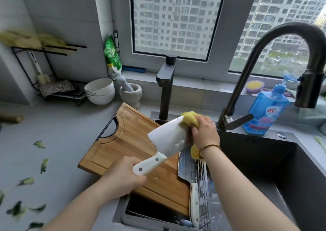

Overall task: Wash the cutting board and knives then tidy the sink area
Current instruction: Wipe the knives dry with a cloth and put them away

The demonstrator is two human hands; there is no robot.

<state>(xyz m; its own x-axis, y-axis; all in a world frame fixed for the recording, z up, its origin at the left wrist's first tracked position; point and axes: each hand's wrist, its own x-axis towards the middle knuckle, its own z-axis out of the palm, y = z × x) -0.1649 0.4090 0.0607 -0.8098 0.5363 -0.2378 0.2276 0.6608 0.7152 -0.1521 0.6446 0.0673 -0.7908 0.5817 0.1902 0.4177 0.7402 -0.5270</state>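
My left hand (pixel 123 176) grips the white handle of a cleaver (pixel 167 139), its broad blade raised over the sink's left part. My right hand (pixel 204 131) presses a yellow sponge (pixel 189 118) against the blade's far end. Under them a wooden cutting board (pixel 127 142) lies tilted across the sink's left edge. A second knife (pixel 187 167) with a white handle rests on a wire rack (pixel 202 177) beside the board.
The dark sink basin (pixel 264 169) opens to the right under a curved tap (pixel 275 41); a second square tap (pixel 165 86) stands behind. Blue soap bottle (pixel 266 110) at the back right. Bowls (pixel 99 91), a mortar (pixel 131 94) and vegetable scraps (pixel 44 165) lie on the left counter.
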